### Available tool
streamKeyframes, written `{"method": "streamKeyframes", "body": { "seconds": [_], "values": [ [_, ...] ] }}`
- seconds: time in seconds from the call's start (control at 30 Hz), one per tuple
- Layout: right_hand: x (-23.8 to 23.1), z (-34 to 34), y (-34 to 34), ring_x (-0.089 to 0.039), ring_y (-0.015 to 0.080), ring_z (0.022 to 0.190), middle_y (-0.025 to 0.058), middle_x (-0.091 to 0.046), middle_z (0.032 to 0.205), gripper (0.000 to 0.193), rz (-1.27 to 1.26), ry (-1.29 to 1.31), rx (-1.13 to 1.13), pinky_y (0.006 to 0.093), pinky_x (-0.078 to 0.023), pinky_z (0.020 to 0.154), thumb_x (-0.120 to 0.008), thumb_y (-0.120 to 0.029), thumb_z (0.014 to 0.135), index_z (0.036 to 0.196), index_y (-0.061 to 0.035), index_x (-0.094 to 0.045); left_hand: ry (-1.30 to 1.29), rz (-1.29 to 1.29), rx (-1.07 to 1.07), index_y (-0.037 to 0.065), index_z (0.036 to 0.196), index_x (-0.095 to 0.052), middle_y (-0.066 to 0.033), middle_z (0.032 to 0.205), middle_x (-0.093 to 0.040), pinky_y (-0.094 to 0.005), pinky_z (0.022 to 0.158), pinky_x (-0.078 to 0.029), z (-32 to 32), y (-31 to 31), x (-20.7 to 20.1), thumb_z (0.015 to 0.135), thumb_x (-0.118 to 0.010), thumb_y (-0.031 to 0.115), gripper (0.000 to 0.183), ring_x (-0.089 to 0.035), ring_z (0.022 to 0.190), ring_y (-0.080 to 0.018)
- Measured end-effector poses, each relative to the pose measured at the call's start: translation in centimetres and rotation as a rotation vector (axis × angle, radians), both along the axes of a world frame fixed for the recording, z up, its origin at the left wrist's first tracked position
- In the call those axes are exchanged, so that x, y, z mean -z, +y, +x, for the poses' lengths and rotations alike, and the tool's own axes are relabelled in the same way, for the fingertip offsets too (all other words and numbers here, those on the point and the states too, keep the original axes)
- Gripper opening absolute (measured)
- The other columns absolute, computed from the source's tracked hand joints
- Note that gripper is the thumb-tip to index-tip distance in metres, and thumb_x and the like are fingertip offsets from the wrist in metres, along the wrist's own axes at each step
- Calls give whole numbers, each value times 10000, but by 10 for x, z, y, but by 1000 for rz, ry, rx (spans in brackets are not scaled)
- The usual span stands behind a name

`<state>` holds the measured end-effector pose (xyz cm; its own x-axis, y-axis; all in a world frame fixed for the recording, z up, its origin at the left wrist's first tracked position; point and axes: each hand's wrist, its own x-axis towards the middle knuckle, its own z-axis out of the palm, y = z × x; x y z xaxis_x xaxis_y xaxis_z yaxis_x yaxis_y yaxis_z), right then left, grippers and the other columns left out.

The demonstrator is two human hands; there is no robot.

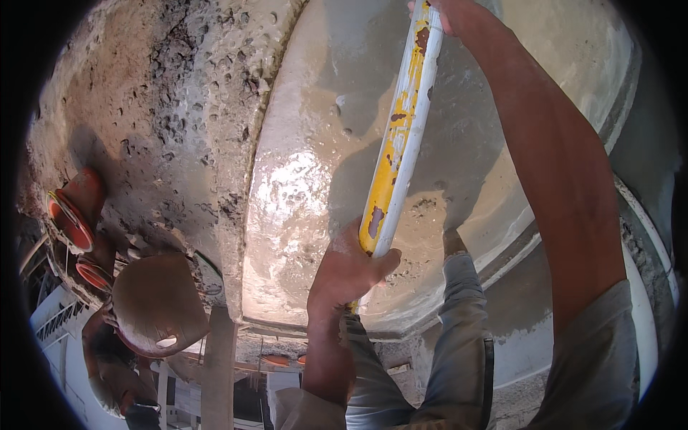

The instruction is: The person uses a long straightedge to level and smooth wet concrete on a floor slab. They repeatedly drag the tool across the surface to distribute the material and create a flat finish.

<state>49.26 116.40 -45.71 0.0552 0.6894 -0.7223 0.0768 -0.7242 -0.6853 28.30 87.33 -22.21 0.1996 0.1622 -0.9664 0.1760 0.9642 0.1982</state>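
Note:
A long white bar with chipped yellow paint (pixel 390 165) slants across the middle, from the top edge down toward my legs. My left hand (pixel 347 272) is wrapped round its lower part, thumb across it. Near the top edge my right hand (pixel 453 14) grips its far part; some of that hand and the bar's far end are out of view. Under the bar lies wet grey concrete (pixel 301 186), smooth and shiny in places, with shadows over it. Whether the bar touches the concrete I cannot tell.
Rough, stony concrete (pixel 193 100) borders the smooth part on the left. At the lower left a co-worker (pixel 118 358) is beside a tilted, mud-coated pan (pixel 158 304). Orange round-mouthed containers (pixel 75 215) lie there. A pale pipe (pixel 641 308) curves along the right.

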Motion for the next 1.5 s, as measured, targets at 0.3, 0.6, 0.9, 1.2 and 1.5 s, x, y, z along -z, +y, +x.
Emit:
{"method": "streamKeyframes", "body": {
  "seconds": [0.3,0.6,0.9,1.2,1.5],
  "values": [
    [-24,-14,0,-540,216,552,62,-526,689,181,116,-118,-184,397,-482,477,-473,-229,955,920,-67,-546,-811,-98,-803,-32,1083,-516,-72,718,-551,-260,442,-452,-21,-59,51,733,-762,164,471,-516,471,-130],
    [-69,-142,-241,-657,206,694,106,-617,842,323,-361,-80,-45,374,-554,604,-649,-160,765,1013,41,-600,-494,-204,-872,6,999,-525,-57,728,-559,-265,545,-462,-51,-219,-65,804,-703,203,329,-565,579,-142],
    [-61,-72,-430,-610,186,654,71,-583,760,182,-664,425,-136,375,-537,581,-671,-143,823,909,-27,-560,97,-130,-592,9,978,-505,-68,703,-594,-316,562,-503,133,-375,-106,819,-673,157,275,-602,588,-154],
    [-179,107,-558,-610,185,593,77,-593,739,271,-634,147,-91,342,-519,540,-704,-24,756,969,-39,-537,349,-522,67,44,1109,-622,-237,1090,-660,-478,888,-502,318,-551,-55,753,-681,166,381,-632,1052,-396],
    [-215,206,-291,-549,213,767,66,-542,871,264,164,391,256,377,-484,738,-608,-343,894,795,-109,-534,498,685,133,49,1005,-569,-180,874,-627,-491,761,-494,217,-279,45,687,-748,182,388,-618,841,-400]
  ]
}}
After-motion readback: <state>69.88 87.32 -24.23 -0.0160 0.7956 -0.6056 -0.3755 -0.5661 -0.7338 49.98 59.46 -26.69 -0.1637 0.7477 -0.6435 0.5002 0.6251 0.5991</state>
